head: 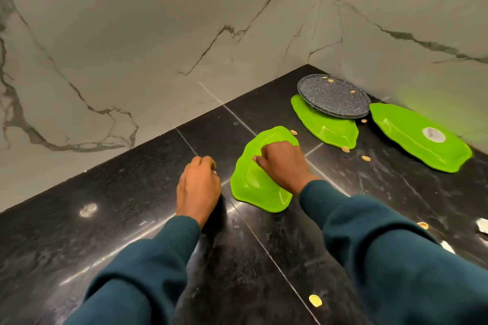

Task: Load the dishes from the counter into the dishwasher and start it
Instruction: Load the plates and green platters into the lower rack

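On the black counter (126, 219) lies a wavy-edged green plate (253, 187). My right hand (281, 163) rests on its middle with the fingers curled down; what is under the fingertips is hidden. Just left of that plate, my left hand (198, 185) hovers over the counter, fingers curled, with small pale bits like nut shells showing at its fingertips. Farther back, a grey speckled plate (334, 96) with a few shells on it lies on a second green plate (327, 129). A third green plate (420, 137) lies to the right.
Marble walls (132, 47) close the counter at the back and right, forming a corner behind the plates. Loose nut shells (345, 149) are scattered between the plates and near the front (315, 300). White scraps (482, 225) lie at the right edge.
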